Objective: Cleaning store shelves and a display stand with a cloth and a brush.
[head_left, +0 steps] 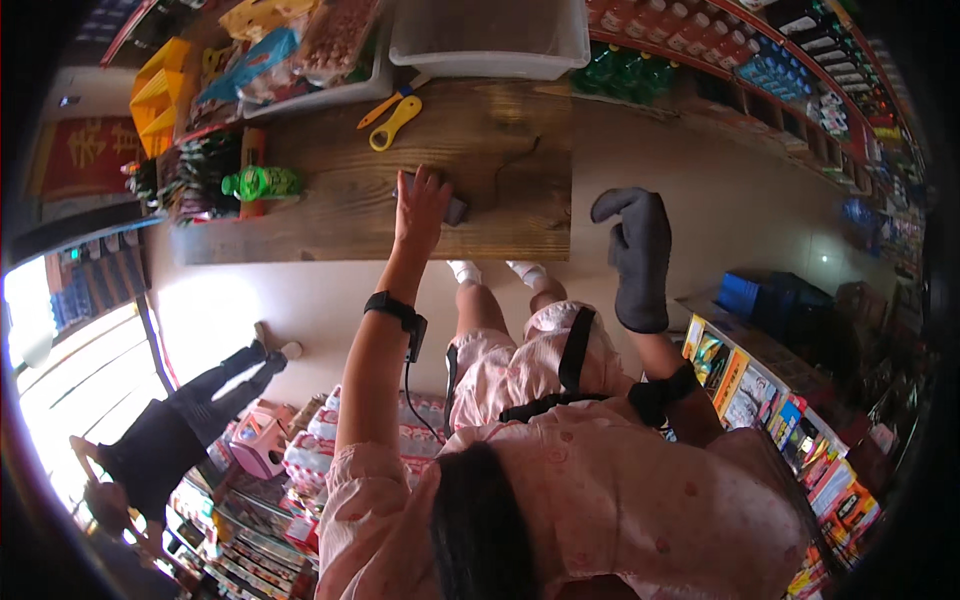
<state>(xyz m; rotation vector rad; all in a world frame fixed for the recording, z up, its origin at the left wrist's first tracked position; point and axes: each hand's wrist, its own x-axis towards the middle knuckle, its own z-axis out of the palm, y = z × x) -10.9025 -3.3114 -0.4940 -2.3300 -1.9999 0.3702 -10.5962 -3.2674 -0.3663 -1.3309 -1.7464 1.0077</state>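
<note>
My bare left hand is on the wooden table, its fingers over a small dark grey block-like thing. Most of that thing is hidden under the hand, so its kind cannot be made out. A dark strap with a small box and cable is on my left wrist. My right hand wears a thick dark grey glove and hangs in the air right of the table. Its fingers hook to the left, apart from the thumb, with nothing held. Beyond my left hand lie a yellow bottle-opener-like tool and an orange-handled tool.
On the wooden table, a green bottle lies at the left. A clear plastic bin and a tray of packets stand at the far edge. Shelves of bottles line the right. A person in dark clothes is at the lower left.
</note>
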